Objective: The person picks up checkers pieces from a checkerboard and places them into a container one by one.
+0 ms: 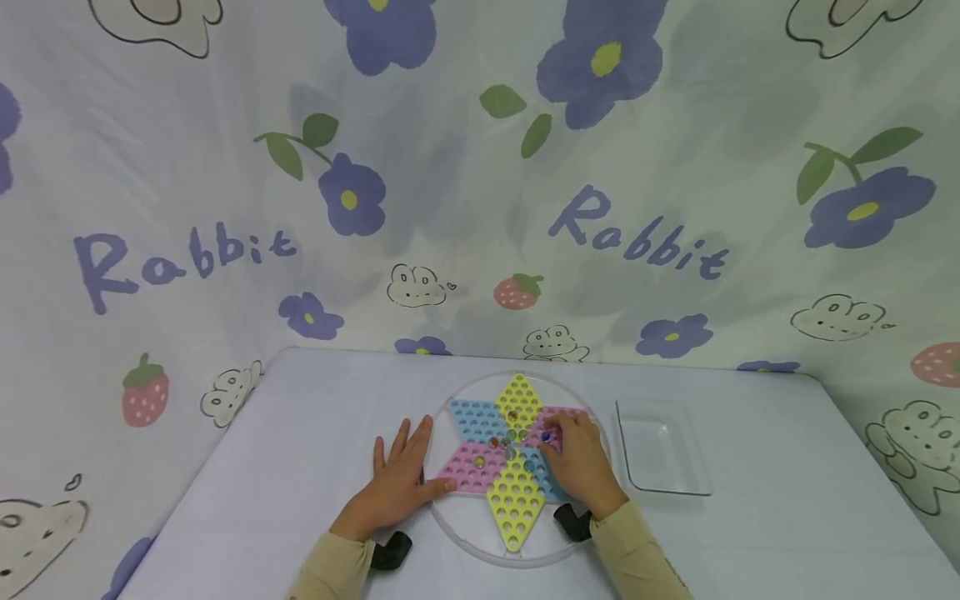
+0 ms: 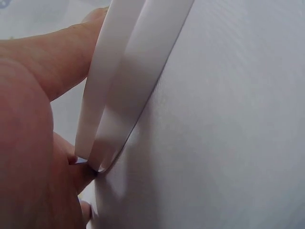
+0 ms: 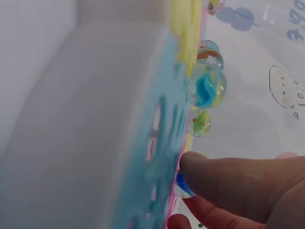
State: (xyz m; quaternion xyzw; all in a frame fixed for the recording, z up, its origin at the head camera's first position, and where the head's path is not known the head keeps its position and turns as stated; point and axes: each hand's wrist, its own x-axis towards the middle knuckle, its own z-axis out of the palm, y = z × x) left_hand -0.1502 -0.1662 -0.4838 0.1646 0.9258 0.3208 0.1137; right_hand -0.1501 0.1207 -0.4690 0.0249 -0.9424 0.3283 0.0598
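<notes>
A round white Chinese checkers board [image 1: 467, 548] carries a star of yellow, pink and light-blue points. Several glass marbles [image 1: 512, 435] sit around its middle, with one marble [image 1: 479, 462] on the left pink point. My left hand [image 1: 399, 483] lies spread at the board's left edge, fingers straight and thumb over the rim; in the left wrist view the thumb [image 2: 62, 57] touches that rim. Over the right pink point, my right hand [image 1: 581, 458] pinches a blue marble [image 3: 183, 186] between thumb and fingers, close to the board's surface.
A clear square tray [image 1: 670, 494] stands on the white table [image 1: 787, 500], right of the board. Black wrist devices [image 1: 392, 552] show at both wrists. Behind the table hangs a rabbit-and-flower printed cloth [image 1: 450, 183].
</notes>
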